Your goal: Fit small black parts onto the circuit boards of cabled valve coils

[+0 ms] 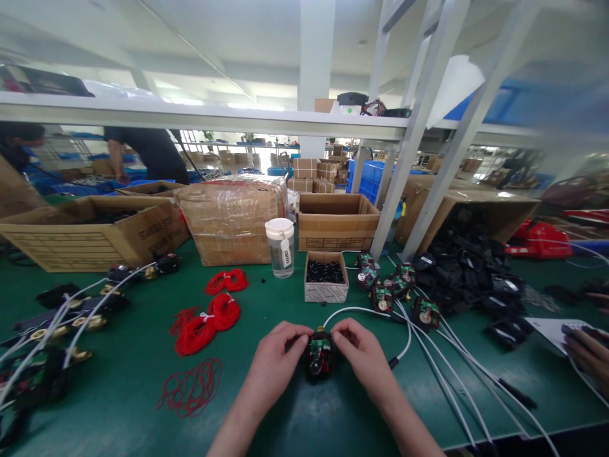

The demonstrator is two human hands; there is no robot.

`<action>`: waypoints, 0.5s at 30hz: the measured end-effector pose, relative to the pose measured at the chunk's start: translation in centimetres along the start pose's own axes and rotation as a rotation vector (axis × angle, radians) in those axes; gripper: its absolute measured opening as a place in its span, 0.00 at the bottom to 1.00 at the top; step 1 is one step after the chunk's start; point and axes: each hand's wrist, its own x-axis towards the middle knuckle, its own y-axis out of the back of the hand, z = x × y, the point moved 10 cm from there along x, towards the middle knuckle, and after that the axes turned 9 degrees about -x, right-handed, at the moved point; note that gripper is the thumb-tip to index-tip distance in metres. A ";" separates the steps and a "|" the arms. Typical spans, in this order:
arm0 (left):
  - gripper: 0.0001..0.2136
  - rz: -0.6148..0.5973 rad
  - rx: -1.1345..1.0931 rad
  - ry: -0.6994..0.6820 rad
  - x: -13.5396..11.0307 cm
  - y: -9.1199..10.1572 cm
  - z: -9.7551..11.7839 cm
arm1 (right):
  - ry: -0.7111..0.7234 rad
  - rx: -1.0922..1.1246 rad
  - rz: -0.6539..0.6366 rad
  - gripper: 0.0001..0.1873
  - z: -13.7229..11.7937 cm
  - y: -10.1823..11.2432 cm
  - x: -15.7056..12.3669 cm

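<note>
Both of my hands hold one small black housing with a green circuit board (320, 357), just above the green table mat (118, 406). My left hand (280, 358) grips its left side with curled fingers. My right hand (360, 355) pinches its top right edge, where a white cable (361, 311) leaves it and curves off to the right. Red wires show inside the part.
Red wire bundles (209, 320) lie left of my hands. Behind stand a lidded clear jar (280, 247), a small box of black parts (326, 277) and cardboard boxes (233, 222). Finished units with white cables (404, 289) lie to the right. Another person's hand (587, 352) is at the right edge.
</note>
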 end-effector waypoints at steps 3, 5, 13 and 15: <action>0.09 0.035 0.001 0.019 0.1 0.0 -0.2 | 0.005 -0.024 0.011 0.08 0.3 -0.1 0.2; 0.08 0.062 0.019 0.010 0.1 0.0 0.0 | 0.008 -0.034 0.021 0.06 0.4 -0.3 0.3; 0.08 0.088 0.057 -0.003 0.2 0.2 0.1 | 0.069 -0.097 0.040 0.05 -1.0 -0.2 0.2; 0.09 0.075 0.057 -0.008 0.2 0.3 0.1 | 0.095 -0.126 0.049 0.05 -1.5 0.0 0.1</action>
